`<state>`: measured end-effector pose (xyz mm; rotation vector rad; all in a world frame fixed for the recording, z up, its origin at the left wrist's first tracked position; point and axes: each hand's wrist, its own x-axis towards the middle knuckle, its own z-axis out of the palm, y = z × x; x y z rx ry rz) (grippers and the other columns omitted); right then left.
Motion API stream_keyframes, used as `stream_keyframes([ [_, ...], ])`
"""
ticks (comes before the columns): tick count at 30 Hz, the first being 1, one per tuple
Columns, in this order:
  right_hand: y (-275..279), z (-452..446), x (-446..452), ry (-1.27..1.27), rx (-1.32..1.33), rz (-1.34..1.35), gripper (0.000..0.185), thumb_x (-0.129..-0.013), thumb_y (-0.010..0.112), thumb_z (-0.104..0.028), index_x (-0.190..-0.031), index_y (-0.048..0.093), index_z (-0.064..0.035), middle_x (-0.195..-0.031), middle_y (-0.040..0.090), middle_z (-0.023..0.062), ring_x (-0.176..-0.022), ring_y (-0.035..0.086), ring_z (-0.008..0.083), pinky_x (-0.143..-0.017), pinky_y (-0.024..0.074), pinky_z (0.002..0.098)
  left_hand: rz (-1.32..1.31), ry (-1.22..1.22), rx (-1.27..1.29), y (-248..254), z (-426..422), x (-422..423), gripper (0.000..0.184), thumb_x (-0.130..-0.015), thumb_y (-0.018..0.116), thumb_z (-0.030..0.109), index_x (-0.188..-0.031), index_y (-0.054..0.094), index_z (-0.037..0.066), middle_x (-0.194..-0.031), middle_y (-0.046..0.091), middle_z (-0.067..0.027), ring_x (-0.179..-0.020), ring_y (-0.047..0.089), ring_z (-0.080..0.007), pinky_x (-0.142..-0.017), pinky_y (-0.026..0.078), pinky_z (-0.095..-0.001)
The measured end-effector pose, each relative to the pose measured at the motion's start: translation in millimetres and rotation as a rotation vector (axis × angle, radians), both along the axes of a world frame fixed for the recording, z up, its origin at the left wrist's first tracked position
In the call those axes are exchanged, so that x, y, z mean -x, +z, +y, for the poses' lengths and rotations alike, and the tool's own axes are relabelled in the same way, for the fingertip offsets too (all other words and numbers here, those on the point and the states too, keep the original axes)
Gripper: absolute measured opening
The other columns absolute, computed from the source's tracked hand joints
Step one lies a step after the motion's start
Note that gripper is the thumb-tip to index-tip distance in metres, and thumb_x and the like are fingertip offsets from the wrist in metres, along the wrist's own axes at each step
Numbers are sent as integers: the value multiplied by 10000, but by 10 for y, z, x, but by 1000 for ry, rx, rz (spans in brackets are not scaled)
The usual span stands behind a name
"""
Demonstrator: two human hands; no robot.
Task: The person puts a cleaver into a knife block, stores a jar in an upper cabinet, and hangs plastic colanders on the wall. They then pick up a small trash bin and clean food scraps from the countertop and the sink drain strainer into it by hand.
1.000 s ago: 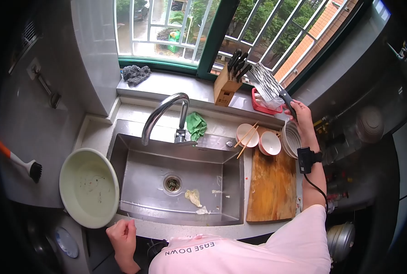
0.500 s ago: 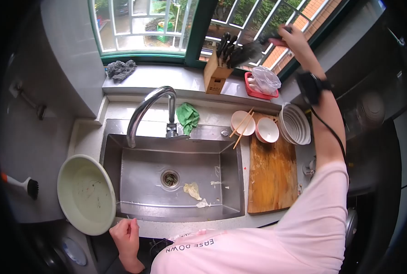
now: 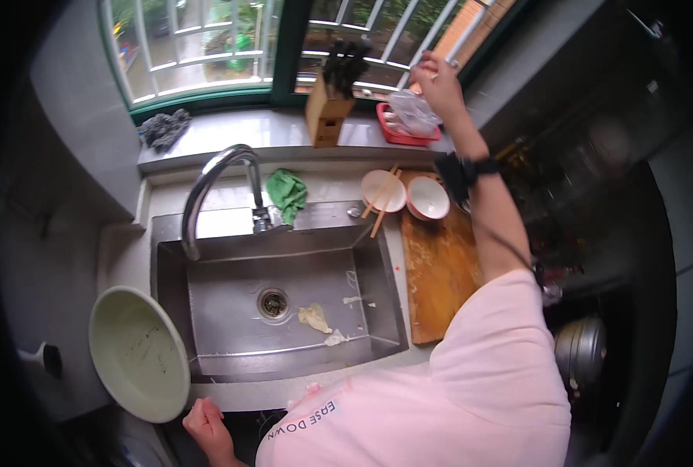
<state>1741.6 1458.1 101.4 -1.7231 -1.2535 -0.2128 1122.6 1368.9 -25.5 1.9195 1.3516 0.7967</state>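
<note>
My right hand (image 3: pixel 438 84) is raised by the window, above a red plastic basket (image 3: pixel 408 134) with a clear plastic bag (image 3: pixel 415 113) in it. Its fingers are loosely bent and somewhat blurred, and nothing shows between them. To its left stands a wooden knife block (image 3: pixel 327 117) with several black-handled knives (image 3: pixel 345 68) in it. Down at the counter's front edge, my left hand (image 3: pixel 206 424) is closed, with nothing visible in it. Beside that hand, a pale green basin (image 3: pixel 138 354) leans tilted at the sink's left.
Food scraps (image 3: pixel 314 317) lie in the steel sink (image 3: pixel 229 296) under a curved faucet (image 3: pixel 214 175). A green cloth (image 3: pixel 287 193) sits behind it. At right are a cutting board (image 3: pixel 440 288), bowls (image 3: pixel 428 198) and chopsticks (image 3: pixel 385 201). A scouring pad (image 3: pixel 164 129) rests on the sill.
A dark knife-like thing that was in my right hand is no longer there. That hand has moved left and slightly down. The whole view has shifted, while my left hand stays closed.
</note>
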Motion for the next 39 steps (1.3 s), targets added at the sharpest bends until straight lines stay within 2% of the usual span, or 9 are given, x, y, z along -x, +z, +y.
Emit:
stream_keyframes([
  [5,-959,-2158,871,-275,304,252,317,-917,456,-235,-793,631,-2,-685,635,105,-629,621,171,-583,473,286,-81,-148,-1,-56,48,-87,381,-901,461,139,-552,385,4,-450,368,-68,-386,350,-173,-408,238,-303],
  [9,-1875,-3568,1554,-677,681,254,354,-896,450,-350,-872,641,-54,-843,621,201,-824,590,369,-715,458,437,-22,-241,55,76,52,-420,362,-860,559,111,-564,377,10,-463,355,-45,-422,337,-103,-415,239,-269],
  [12,-2526,-4349,2000,-752,770,70,312,-869,508,-216,-1049,555,34,-1092,551,199,-975,536,347,-781,444,410,23,-432,-60,27,35,-586,372,-870,546,129,-559,374,18,-453,347,-40,-411,326,-102,-407,229,-277],
  [16,-2360,-4628,2261,-848,946,583,525,-925,320,-424,-871,670,-36,-880,630,205,-921,569,363,-835,423,432,-94,-650,-26,-66,-17,-757,404,-896,505,160,-554,345,16,-441,351,-49,-399,313,-118,-404,227,-298],
  [18,-2406,-4826,2247,-861,918,675,601,-920,273,-486,-861,676,-43,-888,628,212,-935,562,368,-831,425,438,-99,-678,-29,-28,-137,-885,399,-900,501,152,-558,348,15,-443,353,-48,-399,317,-119,-406,231,-296],
  [23,-2822,-5522,1907,-946,617,456,345,-797,618,-230,-1076,559,-36,-904,592,141,-782,594,286,-697,478,387,87,-554,-121,74,-569,-1230,367,-897,503,117,-576,363,9,-447,368,-48,-405,335,-109,-411,240,-282],
  [28,-2983,-6282,1265,-1007,450,394,225,-814,617,-186,-923,591,10,-738,608,108,-639,612,208,-590,492,310,196,-645,-355,396,-1180,-1692,307,-918,454,204,-712,533,-9,-516,444,-128,-416,429,-198,-409,350,-303],
  [33,-3051,-6678,814,-1074,86,1100,335,-888,529,-288,-775,533,27,-624,585,72,-515,587,149,-547,488,284,167,-512,-163,315,-1622,-2011,259,-893,507,125,-731,559,-70,-527,472,-163,-419,406,-216,-403,324,-335],
  [39,-3247,-7262,658,-1675,149,387,478,-738,702,-339,-1016,486,-15,-932,532,132,-917,501,268,-819,410,370,183,-502,-245,574,-1955,-2391,281,-895,515,134,-688,534,-56,-480,435,-130,-385,377,-204,-384,312,-328],
])
